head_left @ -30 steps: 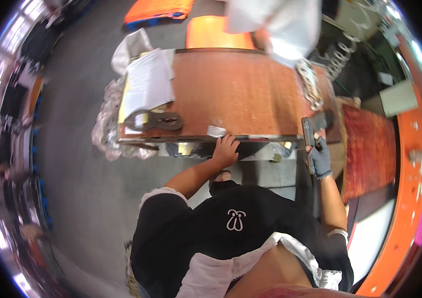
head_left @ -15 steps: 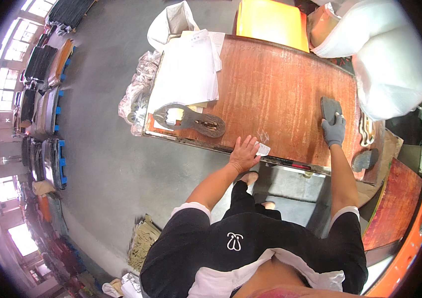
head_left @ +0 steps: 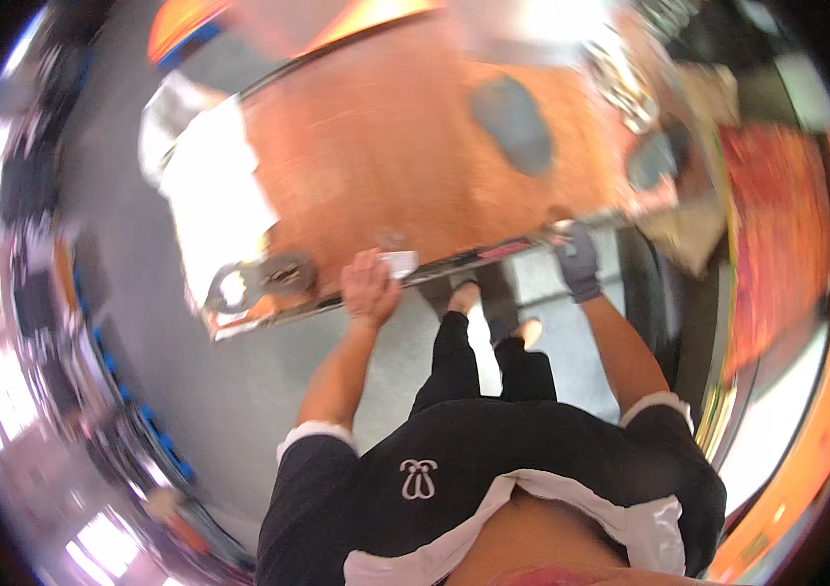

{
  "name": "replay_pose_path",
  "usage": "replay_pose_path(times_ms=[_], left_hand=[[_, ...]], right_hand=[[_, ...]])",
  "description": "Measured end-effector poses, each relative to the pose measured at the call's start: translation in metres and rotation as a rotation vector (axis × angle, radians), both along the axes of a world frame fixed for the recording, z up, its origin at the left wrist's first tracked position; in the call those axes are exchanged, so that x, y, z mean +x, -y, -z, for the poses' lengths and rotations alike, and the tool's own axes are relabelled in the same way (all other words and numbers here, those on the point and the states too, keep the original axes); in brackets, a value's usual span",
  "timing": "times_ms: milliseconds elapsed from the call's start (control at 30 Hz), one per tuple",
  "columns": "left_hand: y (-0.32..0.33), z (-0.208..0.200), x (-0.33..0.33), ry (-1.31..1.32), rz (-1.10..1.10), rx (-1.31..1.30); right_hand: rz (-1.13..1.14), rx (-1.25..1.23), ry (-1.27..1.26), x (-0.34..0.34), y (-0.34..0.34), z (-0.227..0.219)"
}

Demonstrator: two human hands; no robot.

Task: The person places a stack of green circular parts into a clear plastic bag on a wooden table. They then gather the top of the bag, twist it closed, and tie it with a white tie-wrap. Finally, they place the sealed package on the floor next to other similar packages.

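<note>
Orange-brown sheet covers the bench (head_left: 405, 156), seen through heavy blur. The bare left hand (head_left: 370, 285) is laid on the near edge, fingers (head_left: 361, 266) spread flat, with a small white slip (head_left: 398, 262) touching them on their right side, its long axis running along the edge. No grip on it can be made out. The gloved right hand (head_left: 578, 262) is set on the same edge, well apart; whether anything is held there cannot be told. The left hand is the nearer one.
</note>
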State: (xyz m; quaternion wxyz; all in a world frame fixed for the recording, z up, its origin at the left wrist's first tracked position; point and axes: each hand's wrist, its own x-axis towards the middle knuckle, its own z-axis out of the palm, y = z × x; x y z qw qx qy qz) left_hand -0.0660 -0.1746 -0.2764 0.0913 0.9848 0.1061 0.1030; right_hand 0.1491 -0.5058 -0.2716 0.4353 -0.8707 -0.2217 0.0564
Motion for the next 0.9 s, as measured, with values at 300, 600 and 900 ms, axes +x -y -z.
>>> replay_pose_path(times_ms=[300, 600, 900], left_hand=[[-0.001, -0.016, 0.009, -0.138, 0.132, 0.053], [0.064, -0.028, 0.107, -0.258, 0.717, 0.084], [0.072, -0.019, 0.112, -0.245, 0.686, 0.079]], right_hand=[[-0.133, -0.268, -0.235, -0.116, 0.068, 0.044], [0.047, -0.453, -0.923, -0.1, 0.143, 0.165], [0.299, -0.724, -0.352, 0.034, 0.149, 0.331]])
